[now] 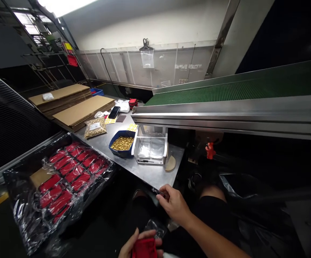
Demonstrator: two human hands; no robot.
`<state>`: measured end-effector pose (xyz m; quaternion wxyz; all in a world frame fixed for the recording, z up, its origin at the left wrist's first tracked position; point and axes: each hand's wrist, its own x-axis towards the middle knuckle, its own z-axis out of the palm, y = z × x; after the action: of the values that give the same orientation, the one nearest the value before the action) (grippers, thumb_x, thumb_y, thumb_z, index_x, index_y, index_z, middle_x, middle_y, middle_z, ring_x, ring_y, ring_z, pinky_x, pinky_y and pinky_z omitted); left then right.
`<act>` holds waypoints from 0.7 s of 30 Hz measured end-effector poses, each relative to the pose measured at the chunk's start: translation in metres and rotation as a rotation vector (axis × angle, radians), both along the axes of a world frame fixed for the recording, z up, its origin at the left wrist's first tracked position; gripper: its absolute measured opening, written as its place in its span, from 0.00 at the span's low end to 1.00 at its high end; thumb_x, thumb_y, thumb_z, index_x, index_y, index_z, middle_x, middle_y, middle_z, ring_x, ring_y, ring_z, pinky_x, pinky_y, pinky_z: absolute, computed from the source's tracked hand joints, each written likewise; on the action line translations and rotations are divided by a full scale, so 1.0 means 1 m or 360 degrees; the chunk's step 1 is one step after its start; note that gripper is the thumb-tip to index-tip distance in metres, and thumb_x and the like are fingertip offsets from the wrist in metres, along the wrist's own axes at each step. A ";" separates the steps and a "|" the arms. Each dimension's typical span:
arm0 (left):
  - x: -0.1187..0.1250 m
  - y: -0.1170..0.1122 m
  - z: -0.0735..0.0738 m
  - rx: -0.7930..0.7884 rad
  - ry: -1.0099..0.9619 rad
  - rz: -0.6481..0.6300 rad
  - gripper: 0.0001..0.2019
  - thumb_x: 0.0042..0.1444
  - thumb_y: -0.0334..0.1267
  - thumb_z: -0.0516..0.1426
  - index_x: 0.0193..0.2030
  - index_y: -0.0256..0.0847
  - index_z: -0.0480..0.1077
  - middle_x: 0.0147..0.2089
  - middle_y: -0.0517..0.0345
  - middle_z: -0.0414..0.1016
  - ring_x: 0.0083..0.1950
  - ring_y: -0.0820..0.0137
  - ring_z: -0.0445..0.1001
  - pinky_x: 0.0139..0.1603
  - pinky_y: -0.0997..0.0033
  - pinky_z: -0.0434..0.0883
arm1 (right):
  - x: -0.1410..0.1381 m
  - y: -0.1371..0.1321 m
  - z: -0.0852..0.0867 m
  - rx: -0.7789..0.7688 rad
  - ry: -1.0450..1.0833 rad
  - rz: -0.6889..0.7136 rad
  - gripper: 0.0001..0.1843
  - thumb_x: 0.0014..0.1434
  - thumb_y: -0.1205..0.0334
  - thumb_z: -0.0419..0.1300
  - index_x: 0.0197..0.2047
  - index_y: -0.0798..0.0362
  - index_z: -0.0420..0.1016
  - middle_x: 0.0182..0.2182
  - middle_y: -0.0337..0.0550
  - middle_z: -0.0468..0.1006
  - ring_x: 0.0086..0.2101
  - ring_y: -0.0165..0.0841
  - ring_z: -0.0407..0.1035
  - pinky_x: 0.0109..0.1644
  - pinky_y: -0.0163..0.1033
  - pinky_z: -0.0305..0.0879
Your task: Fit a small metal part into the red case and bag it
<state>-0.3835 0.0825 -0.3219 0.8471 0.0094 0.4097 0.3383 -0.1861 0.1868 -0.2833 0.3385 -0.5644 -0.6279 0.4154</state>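
Observation:
At the bottom edge, my left hand (128, 247) is closed around a red boxy case (144, 248), partly cut off by the frame. My right hand (174, 204) is beside the table's front corner, thumb and fingers pinched together. A small dark, shiny thing (155, 190) shows at its fingertips, too small to name. On the metal table (141, 175) ahead stand a blue bin (121, 154) of small gold-coloured pieces (123, 143) and a clear-fronted tray (151, 161) holding plastic bags and a pen. A tan half-round piece (170, 163) lies near the right edge.
A plastic-lined crate (91, 200) with rows of red cases (76, 172) stands at left. Cardboard stacks (82, 109), a phone (114, 112) and a bag of gold-coloured pieces (95, 128) lie farther back. A green conveyor belt (211, 94) with a metal side rail rises to the right.

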 end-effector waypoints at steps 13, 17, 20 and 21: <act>0.014 0.037 0.089 -0.0154 -0.0086 0.0473 0.34 0.60 0.62 0.53 0.58 0.32 0.68 0.43 0.42 0.81 0.47 0.52 0.79 0.51 0.53 0.74 | -0.028 -0.049 0.088 -0.0038 -0.0086 0.0646 0.07 0.57 0.65 0.58 0.40 0.50 0.75 0.32 0.38 0.75 0.30 0.29 0.67 0.33 0.34 0.59; 0.017 0.035 0.093 -0.0142 -0.0063 0.0491 0.35 0.59 0.62 0.53 0.60 0.32 0.67 0.42 0.42 0.81 0.48 0.53 0.79 0.50 0.55 0.75 | -0.033 -0.049 0.089 -0.0112 -0.0154 0.0599 0.07 0.57 0.66 0.58 0.39 0.48 0.75 0.30 0.35 0.75 0.28 0.28 0.66 0.32 0.34 0.57; 0.018 0.035 0.094 -0.0127 -0.0045 0.0456 0.36 0.60 0.62 0.52 0.62 0.31 0.65 0.42 0.39 0.81 0.48 0.51 0.79 0.46 0.57 0.76 | -0.033 -0.046 0.090 -0.0163 -0.0139 0.0608 0.08 0.56 0.66 0.59 0.40 0.47 0.76 0.30 0.34 0.75 0.27 0.27 0.65 0.32 0.33 0.57; 0.018 0.035 0.095 -0.0127 -0.0031 0.0441 0.36 0.60 0.62 0.51 0.62 0.31 0.64 0.42 0.39 0.81 0.48 0.51 0.79 0.45 0.57 0.76 | -0.033 -0.046 0.091 -0.0182 -0.0129 0.0622 0.09 0.57 0.66 0.58 0.40 0.47 0.76 0.30 0.34 0.75 0.28 0.27 0.66 0.32 0.33 0.57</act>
<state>-0.3657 0.1180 -0.2270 0.7959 -0.0843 0.4121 0.4355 -0.2187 0.1412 -0.1923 0.1932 -0.4663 -0.7140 0.4853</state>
